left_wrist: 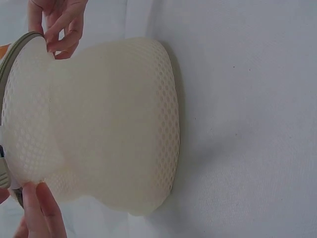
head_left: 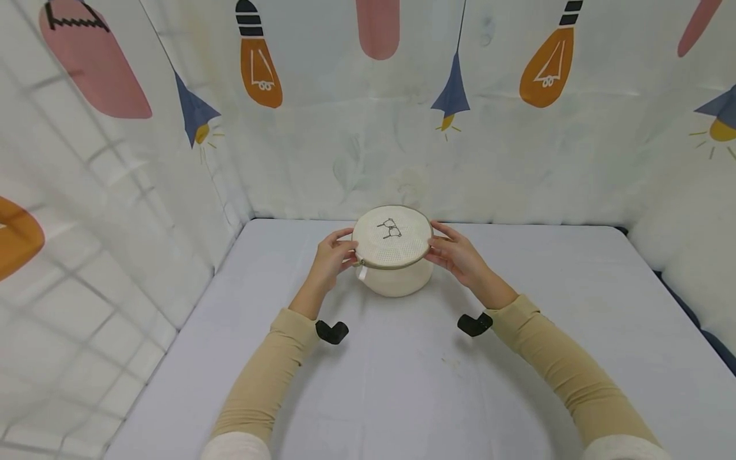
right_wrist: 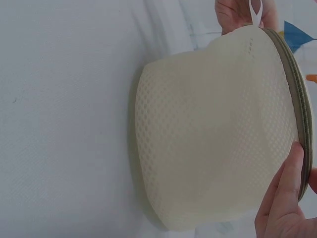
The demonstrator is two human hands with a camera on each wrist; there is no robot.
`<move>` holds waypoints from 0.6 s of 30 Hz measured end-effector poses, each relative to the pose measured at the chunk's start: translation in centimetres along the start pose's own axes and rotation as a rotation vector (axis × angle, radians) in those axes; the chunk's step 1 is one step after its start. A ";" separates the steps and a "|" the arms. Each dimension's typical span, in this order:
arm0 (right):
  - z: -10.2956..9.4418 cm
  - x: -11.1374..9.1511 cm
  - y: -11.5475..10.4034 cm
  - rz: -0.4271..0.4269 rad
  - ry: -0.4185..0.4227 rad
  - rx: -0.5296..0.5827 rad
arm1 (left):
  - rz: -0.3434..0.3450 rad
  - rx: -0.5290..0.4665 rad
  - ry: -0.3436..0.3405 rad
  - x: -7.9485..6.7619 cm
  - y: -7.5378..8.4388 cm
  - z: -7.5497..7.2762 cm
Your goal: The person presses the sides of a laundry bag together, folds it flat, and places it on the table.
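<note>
A cream mesh laundry bag (head_left: 397, 281), round like a drum, stands on the table in the head view. Its flat lid (head_left: 392, 237) bears a dark line drawing, and a greenish zipper (right_wrist: 295, 82) runs round the rim. My left hand (head_left: 332, 259) pinches the rim on the left, close to the zipper pull (left_wrist: 4, 173). On the opposite side, my right hand (head_left: 457, 255) grips the rim between thumb and fingers. The bag's sides sag and crease in both wrist views, its base touching the cloth. A white loop (right_wrist: 256, 12) hangs by the left hand.
A pale cloth covers the table (head_left: 402, 383). Behind it hangs a white curtain (head_left: 368, 140) printed with bulbs and lamps. Another curtain with a grid of shadows (head_left: 86, 287) closes the left side. Black wrist devices (head_left: 331, 332) stick out from both cuffs.
</note>
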State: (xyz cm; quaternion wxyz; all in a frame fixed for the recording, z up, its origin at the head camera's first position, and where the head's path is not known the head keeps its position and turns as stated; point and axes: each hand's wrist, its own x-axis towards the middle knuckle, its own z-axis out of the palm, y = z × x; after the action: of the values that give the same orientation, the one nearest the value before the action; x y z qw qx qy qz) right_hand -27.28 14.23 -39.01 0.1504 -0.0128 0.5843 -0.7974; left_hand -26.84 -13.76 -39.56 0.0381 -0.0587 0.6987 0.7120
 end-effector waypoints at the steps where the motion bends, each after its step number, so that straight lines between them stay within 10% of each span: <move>1: 0.0 0.0 0.0 0.002 0.002 -0.004 | -0.002 0.002 -0.001 0.0 0.0 0.0; 18: -0.4 0.3 0.8 0.001 -0.010 -0.001 | -0.022 0.008 -0.007 0.2 -0.2 -0.1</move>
State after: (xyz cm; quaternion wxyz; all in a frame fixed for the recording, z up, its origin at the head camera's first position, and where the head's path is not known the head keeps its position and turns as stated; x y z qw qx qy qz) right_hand -27.45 14.30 -39.97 0.1537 -0.0163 0.5839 -0.7970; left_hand -27.01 -13.86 -39.78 0.0486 -0.0637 0.7008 0.7088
